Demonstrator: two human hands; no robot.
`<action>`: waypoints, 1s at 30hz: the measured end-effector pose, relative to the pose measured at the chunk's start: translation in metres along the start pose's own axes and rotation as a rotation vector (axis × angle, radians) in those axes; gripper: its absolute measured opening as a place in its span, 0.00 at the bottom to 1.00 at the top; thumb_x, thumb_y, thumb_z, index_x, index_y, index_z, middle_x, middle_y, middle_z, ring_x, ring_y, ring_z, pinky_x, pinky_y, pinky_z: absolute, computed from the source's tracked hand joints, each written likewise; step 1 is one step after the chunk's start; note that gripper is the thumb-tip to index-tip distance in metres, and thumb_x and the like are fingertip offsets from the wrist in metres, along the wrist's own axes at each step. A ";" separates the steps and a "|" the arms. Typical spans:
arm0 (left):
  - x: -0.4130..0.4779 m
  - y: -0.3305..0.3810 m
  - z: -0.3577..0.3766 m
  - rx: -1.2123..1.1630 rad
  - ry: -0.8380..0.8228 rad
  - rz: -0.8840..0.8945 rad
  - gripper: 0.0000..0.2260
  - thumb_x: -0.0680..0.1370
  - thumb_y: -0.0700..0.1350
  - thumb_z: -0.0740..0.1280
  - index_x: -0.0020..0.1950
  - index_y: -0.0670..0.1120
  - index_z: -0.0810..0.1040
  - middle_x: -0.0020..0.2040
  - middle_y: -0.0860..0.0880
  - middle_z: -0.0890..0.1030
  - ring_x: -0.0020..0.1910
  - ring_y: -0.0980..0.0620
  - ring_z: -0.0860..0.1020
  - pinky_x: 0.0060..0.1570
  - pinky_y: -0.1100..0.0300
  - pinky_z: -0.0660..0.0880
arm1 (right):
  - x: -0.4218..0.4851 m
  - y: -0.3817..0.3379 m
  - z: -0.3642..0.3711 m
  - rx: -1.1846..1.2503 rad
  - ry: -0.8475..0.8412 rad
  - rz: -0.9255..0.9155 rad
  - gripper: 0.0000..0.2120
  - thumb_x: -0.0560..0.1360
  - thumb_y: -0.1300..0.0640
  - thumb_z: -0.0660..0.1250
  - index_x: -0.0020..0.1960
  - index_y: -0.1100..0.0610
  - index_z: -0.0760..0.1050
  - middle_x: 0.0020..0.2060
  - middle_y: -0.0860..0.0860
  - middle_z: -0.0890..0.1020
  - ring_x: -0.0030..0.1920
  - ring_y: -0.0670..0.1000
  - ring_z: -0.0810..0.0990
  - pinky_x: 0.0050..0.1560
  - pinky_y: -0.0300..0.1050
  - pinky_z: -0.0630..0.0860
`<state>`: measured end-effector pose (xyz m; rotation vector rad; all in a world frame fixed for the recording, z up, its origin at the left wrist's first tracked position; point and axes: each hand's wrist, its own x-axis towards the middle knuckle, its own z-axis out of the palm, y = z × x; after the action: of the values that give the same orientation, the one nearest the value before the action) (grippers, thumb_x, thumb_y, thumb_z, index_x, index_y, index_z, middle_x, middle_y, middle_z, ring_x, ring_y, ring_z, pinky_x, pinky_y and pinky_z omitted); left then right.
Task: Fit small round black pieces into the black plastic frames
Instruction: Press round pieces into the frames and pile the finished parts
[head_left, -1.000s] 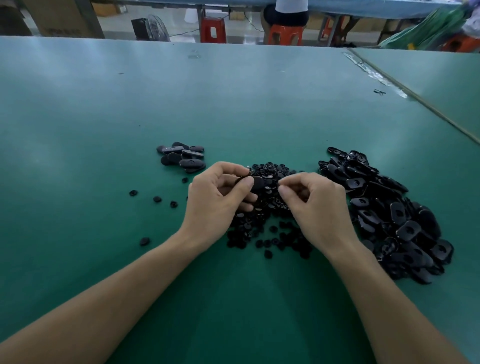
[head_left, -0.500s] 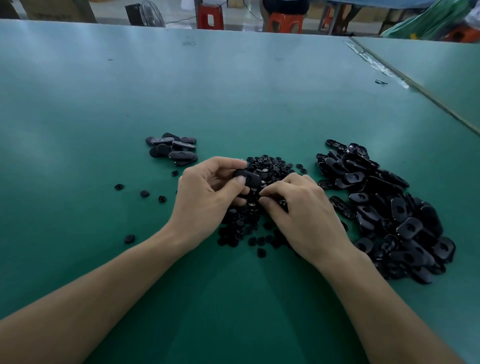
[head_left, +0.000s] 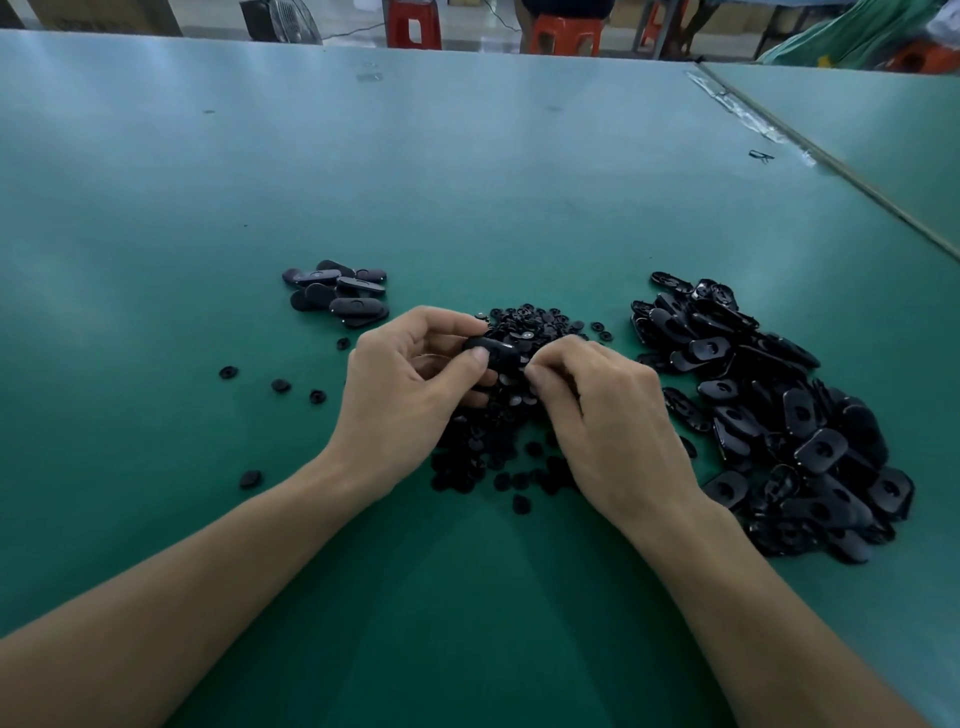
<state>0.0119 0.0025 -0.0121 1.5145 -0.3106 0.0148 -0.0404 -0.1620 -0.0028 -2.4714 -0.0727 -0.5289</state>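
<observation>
Head view: left hand (head_left: 405, 395) pinches a frame (head_left: 493, 351), its long axis lying left-right, above the pieces pile (head_left: 540, 325). Right hand (head_left: 613, 426) curls at its right end; grip unclear.

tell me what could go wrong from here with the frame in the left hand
1. The left hand pinches the black plastic frame at one end, right above the pile of small round pieces; a slip could drop it in there.
2. The right hand has curled fingertips close by; a fumbled piece might roll off like the stray round pieces on the green table.
</observation>
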 end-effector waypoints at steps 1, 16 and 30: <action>0.000 0.000 0.000 -0.001 -0.001 -0.002 0.09 0.77 0.33 0.71 0.49 0.47 0.82 0.40 0.47 0.86 0.40 0.49 0.86 0.38 0.61 0.81 | 0.000 0.000 0.000 0.030 0.025 -0.002 0.07 0.82 0.54 0.63 0.49 0.56 0.78 0.39 0.46 0.79 0.40 0.48 0.77 0.44 0.47 0.74; -0.002 0.003 0.000 0.005 -0.007 -0.026 0.06 0.76 0.34 0.73 0.47 0.45 0.82 0.40 0.46 0.86 0.39 0.46 0.87 0.38 0.58 0.83 | -0.001 -0.001 -0.003 0.195 0.160 0.028 0.07 0.78 0.62 0.69 0.53 0.54 0.83 0.41 0.43 0.83 0.42 0.43 0.80 0.43 0.26 0.71; -0.004 0.007 0.003 0.041 -0.046 -0.006 0.09 0.75 0.31 0.73 0.44 0.46 0.83 0.38 0.47 0.86 0.38 0.48 0.86 0.38 0.61 0.82 | -0.003 -0.007 -0.001 0.373 0.103 0.125 0.07 0.74 0.61 0.74 0.46 0.49 0.84 0.40 0.43 0.83 0.41 0.43 0.82 0.42 0.30 0.74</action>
<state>0.0064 0.0007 -0.0057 1.5580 -0.3443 -0.0191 -0.0447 -0.1564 0.0003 -2.0683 0.0228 -0.5340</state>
